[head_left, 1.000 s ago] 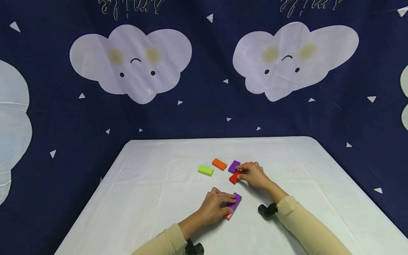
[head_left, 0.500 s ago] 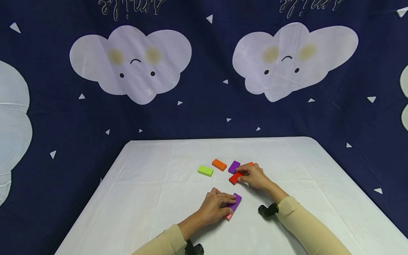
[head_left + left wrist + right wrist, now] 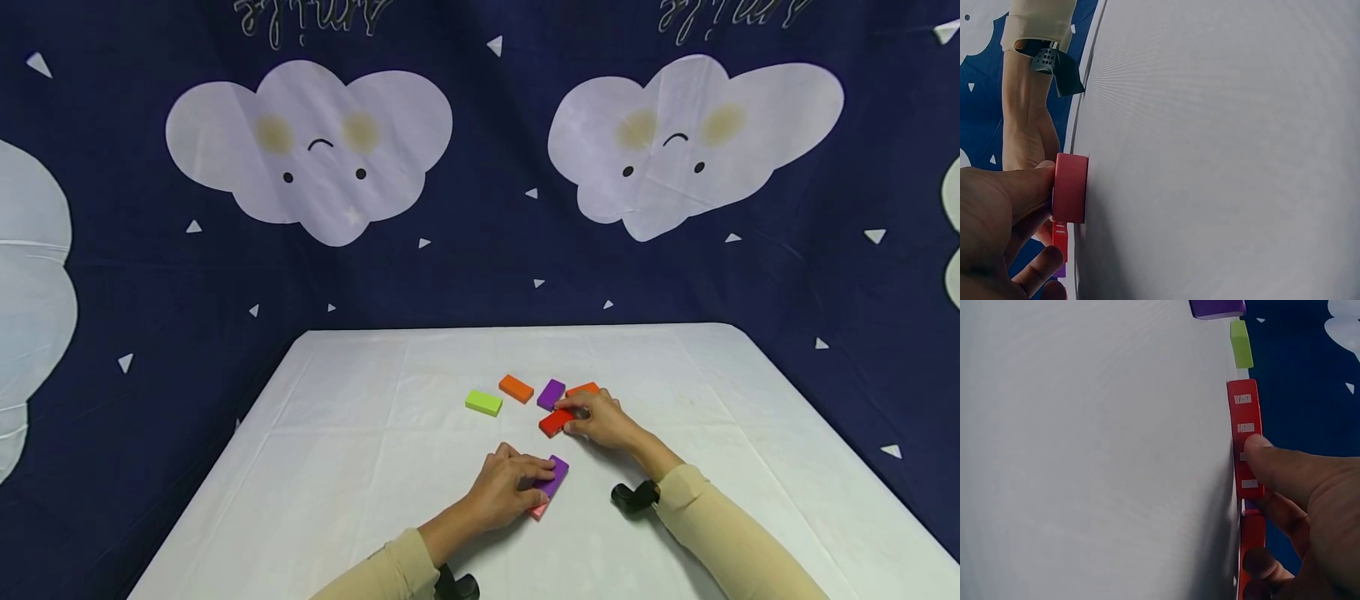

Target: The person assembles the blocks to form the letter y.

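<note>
In the head view my left hand [image 3: 504, 490] holds a purple block [image 3: 557, 471] and a pink block [image 3: 537, 512] together on the table. The fingers lie over the purple one and the thumb lies at the pink one, whose reddish end [image 3: 1071, 189] fills the left wrist view beside the thumb. Farther off, my right hand [image 3: 600, 417] pinches a red block [image 3: 553, 423]. White marks show on that red block's side [image 3: 1245, 428] in the right wrist view, the thumb pressed against it. Part of the red block is hidden by the fingers.
Just behind the red block lie another purple block [image 3: 551, 394] and an orange-red block [image 3: 582, 389]. An orange block [image 3: 516, 388] and a lime green block [image 3: 483, 403] lie to their left. A white cloth covers the table [image 3: 360, 467], and a dark blue cloud-print curtain [image 3: 480, 275] hangs behind.
My right hand has shifted slightly toward me and right, with the red block turning a little. More of the orange-red block now shows. My left hand stays put.
</note>
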The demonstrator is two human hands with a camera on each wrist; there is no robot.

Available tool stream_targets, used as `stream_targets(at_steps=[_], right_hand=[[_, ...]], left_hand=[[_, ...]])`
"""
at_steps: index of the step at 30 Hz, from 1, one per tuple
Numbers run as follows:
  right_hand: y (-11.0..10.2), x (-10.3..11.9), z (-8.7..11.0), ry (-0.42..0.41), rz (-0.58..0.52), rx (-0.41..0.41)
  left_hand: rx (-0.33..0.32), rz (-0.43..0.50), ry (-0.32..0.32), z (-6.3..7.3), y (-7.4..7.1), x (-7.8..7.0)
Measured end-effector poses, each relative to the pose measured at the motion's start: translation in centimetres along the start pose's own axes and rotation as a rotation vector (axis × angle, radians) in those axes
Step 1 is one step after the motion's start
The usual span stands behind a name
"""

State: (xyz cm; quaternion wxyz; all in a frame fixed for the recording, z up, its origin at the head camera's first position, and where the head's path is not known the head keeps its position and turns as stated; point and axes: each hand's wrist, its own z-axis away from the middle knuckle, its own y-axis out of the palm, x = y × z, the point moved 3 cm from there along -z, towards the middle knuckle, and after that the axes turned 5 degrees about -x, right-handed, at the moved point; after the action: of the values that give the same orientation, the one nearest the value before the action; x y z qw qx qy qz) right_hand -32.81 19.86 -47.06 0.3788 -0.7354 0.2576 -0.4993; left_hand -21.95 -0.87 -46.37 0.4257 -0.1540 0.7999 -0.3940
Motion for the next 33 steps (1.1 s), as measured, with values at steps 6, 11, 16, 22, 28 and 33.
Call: stream_targets(at_steps=[6,11,16,22,28,33], right_hand=[[0.0,0.0,0.0,0.006,-0.007,-0.006],[-0.1,-0.1,0.0,-0.015,-0.021,-0.006],[-0.2,-0.2,0.1,-0.056,-0.029,-0.016],[-0.7,-0.4,0.6,-0.092,-0.046,-0.034],[-1.1,-0.9,1.2,-0.095,-0.065,-0.040],[-1.4,-1.1,1.8,-0.116,-0.078,-0.034]], left_hand=[[0.003,-0.005,-0.001,0.0,0.0,0.0],[-0.005,-0.010,0.001,-0.1,0.0,0.0],[-0.004,-0.011,-0.003,-0.2,0.0,0.0],[-0.001,-0.007,-0.007,-0.1,0.0,0.0],[0.008,-0.011,-0.009,-0.1,0.0,0.0],[0.014,-0.006,-0.006,0.0,0.0,0.0]])
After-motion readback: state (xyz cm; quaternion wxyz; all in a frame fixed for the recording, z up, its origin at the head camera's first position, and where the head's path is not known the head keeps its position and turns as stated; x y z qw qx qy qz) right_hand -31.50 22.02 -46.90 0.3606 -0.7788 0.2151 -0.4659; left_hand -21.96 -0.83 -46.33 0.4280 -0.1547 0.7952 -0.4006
